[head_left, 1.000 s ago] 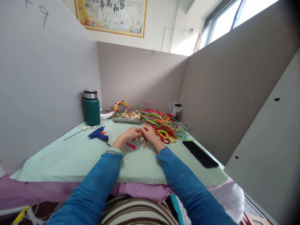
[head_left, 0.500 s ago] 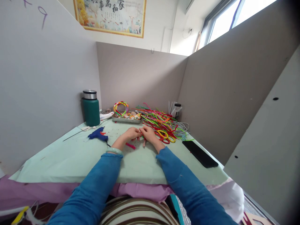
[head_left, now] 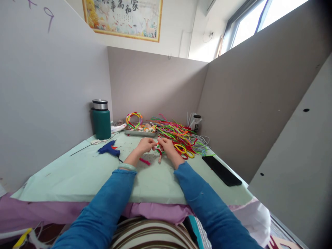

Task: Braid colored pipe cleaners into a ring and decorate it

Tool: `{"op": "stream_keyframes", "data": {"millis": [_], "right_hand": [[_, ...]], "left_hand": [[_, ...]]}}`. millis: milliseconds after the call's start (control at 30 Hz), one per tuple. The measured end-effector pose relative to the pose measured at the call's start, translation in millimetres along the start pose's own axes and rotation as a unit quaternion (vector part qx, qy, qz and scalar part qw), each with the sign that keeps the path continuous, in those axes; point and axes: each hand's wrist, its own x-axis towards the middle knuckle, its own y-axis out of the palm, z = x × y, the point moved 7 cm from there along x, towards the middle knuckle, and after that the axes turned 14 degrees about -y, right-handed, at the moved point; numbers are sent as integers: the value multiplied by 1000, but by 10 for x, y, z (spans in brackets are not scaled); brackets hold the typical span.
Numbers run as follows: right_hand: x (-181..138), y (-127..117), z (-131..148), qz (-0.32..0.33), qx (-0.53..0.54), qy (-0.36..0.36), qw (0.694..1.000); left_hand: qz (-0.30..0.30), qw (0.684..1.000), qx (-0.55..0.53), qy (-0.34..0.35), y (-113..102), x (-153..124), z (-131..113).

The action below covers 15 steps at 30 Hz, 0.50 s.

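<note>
My left hand point(head_left: 147, 145) and my right hand point(head_left: 166, 146) meet over the middle of the table, fingertips almost touching. Both are closed in a pinch on a small fuzzy pipe cleaner piece, a bit of red-orange showing between them. Under my right fingers hangs a red and green pipe cleaner point(head_left: 160, 151), partly hidden by the hand. At its lower end is a small beige piece point(head_left: 159, 159) that I cannot make out. A short pink pipe cleaner point(head_left: 144, 161) lies on the cloth by my left wrist.
A blue glue gun point(head_left: 109, 148) and a green bottle point(head_left: 101, 121) stand left. Behind are a metal tray point(head_left: 140, 133) of small pieces, a colourful braided ring point(head_left: 128, 119) and a heap of pipe cleaners point(head_left: 176, 129). A black phone point(head_left: 221, 170) lies right. Partitions enclose the table.
My hands have drawn slightly apart and up, fingers still pinching. More of the red and green pipe cleaner shows beneath my right hand.
</note>
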Motion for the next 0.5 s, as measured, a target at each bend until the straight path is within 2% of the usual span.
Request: {"op": "stream_keyframes", "data": {"millis": [100, 200, 300, 500], "right_hand": [[4, -8, -26, -5, 9, 7, 1000], [22, -50, -9, -13, -54, -17, 998], [35, -68, 9, -10, -114, -34, 993], [46, -58, -10, -2, -139, -36, 990]], "left_hand": [[-46, 997, 46, 39, -22, 25, -30], [-82, 988, 97, 87, -9, 66, -43], [-79, 987, 107, 91, 22, 119, 0], [-66, 992, 83, 68, 29, 163, 56]]}}
